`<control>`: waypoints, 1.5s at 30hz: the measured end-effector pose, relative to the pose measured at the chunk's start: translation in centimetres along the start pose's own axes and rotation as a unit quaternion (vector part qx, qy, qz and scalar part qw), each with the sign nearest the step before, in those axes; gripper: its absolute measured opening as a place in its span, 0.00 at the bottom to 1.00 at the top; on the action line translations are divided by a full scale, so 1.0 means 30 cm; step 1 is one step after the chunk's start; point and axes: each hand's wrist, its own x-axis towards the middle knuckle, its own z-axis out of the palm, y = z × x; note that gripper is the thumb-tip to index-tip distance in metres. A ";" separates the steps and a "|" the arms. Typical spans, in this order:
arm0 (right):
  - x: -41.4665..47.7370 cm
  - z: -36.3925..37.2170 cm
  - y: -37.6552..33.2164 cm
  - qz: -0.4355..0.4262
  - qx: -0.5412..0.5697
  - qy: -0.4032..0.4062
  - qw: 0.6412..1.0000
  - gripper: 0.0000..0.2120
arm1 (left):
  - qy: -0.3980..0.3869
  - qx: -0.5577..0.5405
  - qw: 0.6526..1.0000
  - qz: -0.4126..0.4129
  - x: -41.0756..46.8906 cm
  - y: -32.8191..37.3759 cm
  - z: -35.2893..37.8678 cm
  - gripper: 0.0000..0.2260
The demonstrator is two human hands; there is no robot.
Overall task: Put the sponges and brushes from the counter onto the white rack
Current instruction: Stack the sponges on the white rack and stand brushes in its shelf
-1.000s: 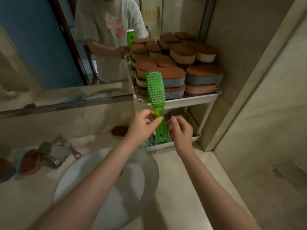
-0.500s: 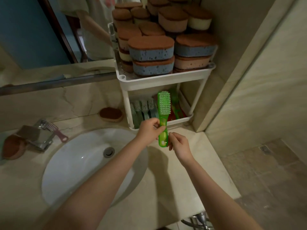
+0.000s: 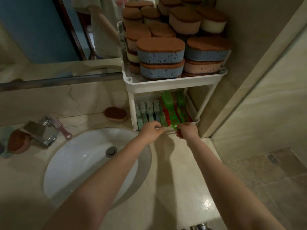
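Our right hand (image 3: 187, 132) pinches the near handle end of the green brush (image 3: 169, 107). From the grip the brush runs away into the lower shelf of the white rack (image 3: 174, 83), with its head under the top shelf. Our left hand (image 3: 150, 132) sits just left of the grip, fingers curled at the shelf's front lip. We cannot tell whether it holds anything.

Around the grip:
- Red brushes (image 3: 166, 116) crowd against the held brush, and a second green brush (image 3: 181, 105) lies right of it.
- Pale brushes (image 3: 149, 110) stand left of the grip.
- Above the grip, stacked sponges (image 3: 160, 50) fill the top shelf.
- Well left of the grip on the counter (image 3: 182, 171), a loose sponge (image 3: 116, 114) sits just beside the rack's leg.
- Farther left a pink brush (image 3: 61, 129) lies by the tap (image 3: 42, 130), with another sponge (image 3: 18, 141) beyond it.
- The sink (image 3: 74, 163) lies near-left of the grip.

Hard to make out:
- The brush heads sit in shadow under the top shelf.
- Our fingers cover the handle tips and part of the front lip.
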 end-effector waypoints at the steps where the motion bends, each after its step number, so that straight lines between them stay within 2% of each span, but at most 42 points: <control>1: 0.025 0.005 -0.016 0.007 -0.012 0.003 1.000 0.16 | -0.003 0.007 1.000 -0.004 0.001 -0.017 -0.005 0.16; 5: 0.081 0.031 -0.063 0.024 -0.029 0.010 0.999 0.13 | -0.012 0.011 1.000 -0.006 0.003 -0.053 -0.022 0.16; 9: 0.105 0.060 -0.080 0.010 -0.115 0.021 0.993 0.08 | -0.022 0.000 1.000 -0.005 0.001 -0.052 -0.022 0.16; 14: 0.082 0.080 -0.107 -0.037 -0.332 0.017 0.942 0.08 | -0.009 -0.021 1.000 -0.006 -0.001 -0.058 -0.019 0.13; 19: 0.076 0.098 -0.111 -0.047 -0.419 0.053 0.905 0.06 | -0.005 -0.041 0.999 -0.007 -0.005 -0.066 -0.025 0.11; 23: 0.048 0.097 -0.106 -0.072 -0.413 0.067 0.905 0.06 | 0.005 -0.058 0.998 -0.002 -0.022 -0.076 -0.040 0.10; 26: 0.005 0.113 -0.090 -0.119 -0.368 0.057 0.920 0.09 | 0.021 -0.084 0.996 -0.006 -0.044 -0.100 -0.063 0.08; 28: -0.042 0.141 -0.076 -0.158 -0.323 0.032 0.932 0.09 | 0.022 -0.099 0.995 -0.009 -0.068 -0.128 -0.093 0.08; 30: -0.098 0.188 -0.066 -0.195 -0.296 -0.028 0.934 0.11 | 0.020 -0.117 0.993 -0.019 -0.095 -0.179 -0.130 0.08; 32: -0.153 0.257 -0.066 -0.213 -0.292 -0.108 0.926 0.13 | 0.034 -0.124 0.991 -0.040 -0.126 -0.247 -0.180 0.07; 35: -0.221 0.381 -0.086 -0.198 -0.278 -0.195 0.919 0.09 | 0.074 -0.140 0.985 -0.068 -0.175 -0.369 -0.275 0.03; 37: -0.253 0.464 -0.101 -0.207 -0.263 -0.210 0.919 0.08 | 0.089 -0.143 0.982 -0.079 -0.216 -0.445 -0.352 0.04; 39: -0.274 0.543 -0.123 -0.226 -0.285 -0.212 0.907 0.13 | 0.116 -0.160 0.976 -0.088 -0.257 -0.522 -0.428 0.02; 42: -0.281 0.665 -0.162 -0.253 -0.326 -0.221 0.884 0.21 | 0.170 -0.200 0.961 -0.091 -0.315 -0.633 -0.534 0.08; 45: -0.238 0.786 -0.181 -0.261 -0.353 -0.222 0.871 0.27 | 0.214 -0.220 0.946 -0.105 -0.369 -0.731 -0.616 0.09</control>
